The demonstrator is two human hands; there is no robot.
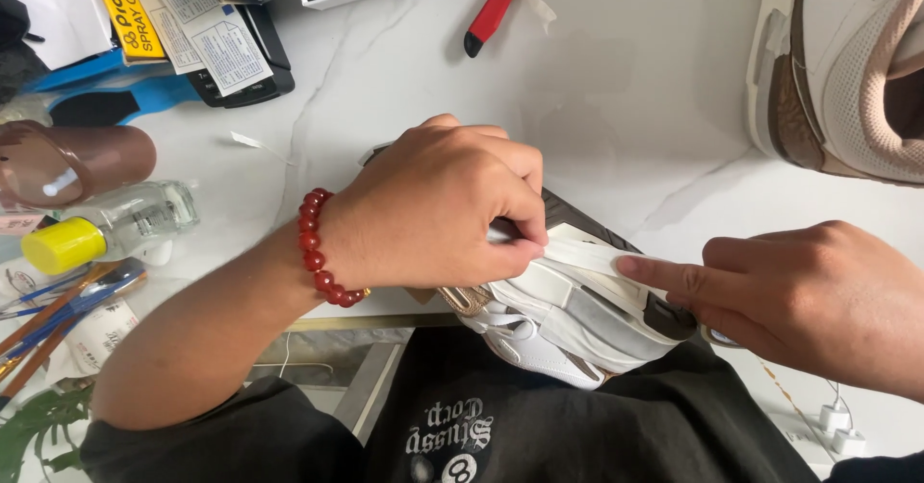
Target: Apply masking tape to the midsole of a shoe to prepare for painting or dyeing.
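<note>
shoe: white sneaker [568,324] with dark trim, sitting on our lap at the table [616,108] edge, sole side turned toward the tabletop

tape: a pale strip [587,252] lying across the upper side of the shoe, running between our two hands

left hand [433,214]: curled over the shoe, thumb and fingers pinching one end of the strip; red bead bracelet [316,247] on the wrist

right hand [818,295]: mostly closed, index finger stretched out and pressing down the other end of the strip

farther out: second sneaker [837,69] top right, red-handled tool [496,7] up top, clear bottle [111,228] with a yellow cap and brushes [58,310] on the left
</note>
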